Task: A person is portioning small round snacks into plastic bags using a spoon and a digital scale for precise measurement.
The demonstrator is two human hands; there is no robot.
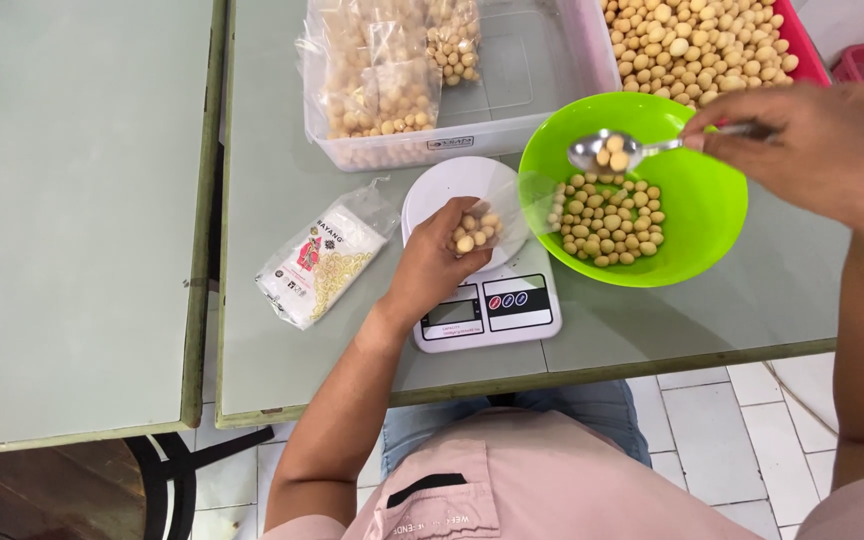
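1. A pale grey-green table top (282,330) fills most of the view. A second table of the same colour (72,220) stands just beside it on the left.
2. A clear rectangular plastic tub (542,110) sits at the far edge and holds sealed clear bags of round beige snack balls (377,75). Beside it, a red-rimmed tray (802,45) is heaped with loose balls of the same kind.
3. A bright green round plastic bowl (697,215) sits to the right of centre, with a shallow layer of the balls in its lower left part.
4. A white digital kitchen scale with a round platform (487,290) sits just left of the bowl, touching or nearly touching it.
5. A flat printed packet of small clear bags (324,257) lies left of the scale.
6. The left hand (432,265) rests over the scale platform, fingers curled closed around a small clear plastic bag (497,220) partly filled with the balls. The bag's mouth opens toward the bowl.
7. The right hand (817,145) pinches the handle of a metal spoon (617,150). The spoon bowl carries a few balls and hovers above the green bowl, near the bag's mouth but apart from it.
8. Filling well would likely mean holding the bag mouth wide and steady and bringing the spoon tip over the opening before tilting, so that no ball rolls off.
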